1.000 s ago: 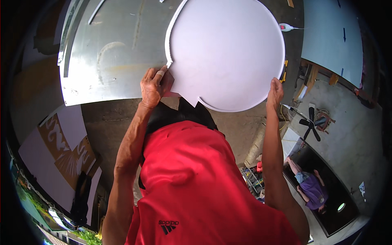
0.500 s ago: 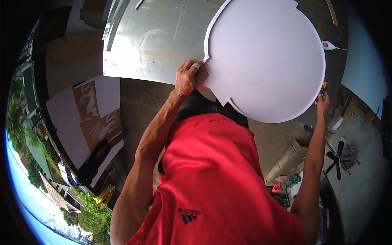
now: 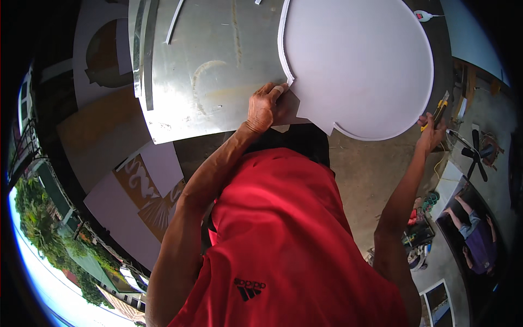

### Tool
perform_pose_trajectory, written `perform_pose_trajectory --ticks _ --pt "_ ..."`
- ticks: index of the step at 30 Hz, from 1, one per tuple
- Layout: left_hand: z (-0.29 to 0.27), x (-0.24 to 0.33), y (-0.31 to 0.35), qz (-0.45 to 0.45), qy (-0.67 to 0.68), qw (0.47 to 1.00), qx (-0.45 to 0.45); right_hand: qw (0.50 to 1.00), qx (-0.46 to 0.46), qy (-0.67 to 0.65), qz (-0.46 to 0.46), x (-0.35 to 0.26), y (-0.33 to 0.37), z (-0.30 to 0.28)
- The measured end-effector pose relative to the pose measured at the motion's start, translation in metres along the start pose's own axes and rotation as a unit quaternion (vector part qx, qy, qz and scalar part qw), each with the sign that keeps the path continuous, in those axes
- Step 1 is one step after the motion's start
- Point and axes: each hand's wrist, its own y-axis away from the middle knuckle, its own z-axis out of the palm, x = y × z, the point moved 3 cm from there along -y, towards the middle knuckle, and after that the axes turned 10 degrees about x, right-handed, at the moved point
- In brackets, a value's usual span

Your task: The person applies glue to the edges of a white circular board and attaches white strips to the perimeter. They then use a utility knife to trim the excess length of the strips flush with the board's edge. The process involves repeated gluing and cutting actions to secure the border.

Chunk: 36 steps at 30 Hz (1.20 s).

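Observation:
A large round white board (image 3: 359, 71) with a notched lower left edge lies partly over a grey metal sheet. A thin raised white strip (image 3: 281, 41) runs along its left edge. At the lower end of that strip, my left hand (image 3: 263, 106) is closed, with fingertips pinched at the strip end; a light band wraps one finger. My right hand (image 3: 430, 135) grips a yellow and black utility knife (image 3: 440, 113), blade pointing up and away, just off the board's right edge. The palm side of my left hand is hidden.
Loose strips (image 3: 174, 22) lie on the metal sheet (image 3: 218, 92). A small white squeeze bottle (image 3: 422, 16) rests beyond the board's right edge. Cut panels (image 3: 125, 212) stand at left. A black-bladed fan (image 3: 475, 155) and a person in purple (image 3: 482, 245) are at right.
My right hand has moved away from the board's edge with the utility knife, now turned blade upward. My left hand stays at the strip end. The whole view has shifted.

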Motion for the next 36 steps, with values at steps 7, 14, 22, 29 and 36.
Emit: perform_pose_trajectory --ticks 7,14,22,29,36 --pt "0.008 -0.005 -0.016 -0.016 0.065 0.997 -0.050 0.973 0.053 -0.143 0.174 -0.050 0.240 0.039" --pt "0.001 -0.005 -0.022 -0.018 0.087 0.996 -0.027 0.952 0.003 -0.141 0.270 -0.081 0.400 0.089" --pt "-0.001 -0.005 -0.025 -0.006 0.105 0.993 -0.046 0.951 0.004 -0.126 0.282 -0.064 0.447 0.108" --pt "0.005 -0.004 -0.030 0.011 0.104 0.994 -0.039 0.958 -0.016 -0.133 0.254 -0.078 0.434 0.118" --pt "0.006 -0.002 -0.030 0.022 0.104 0.994 -0.039 0.966 -0.019 -0.128 0.225 -0.068 0.431 0.123"
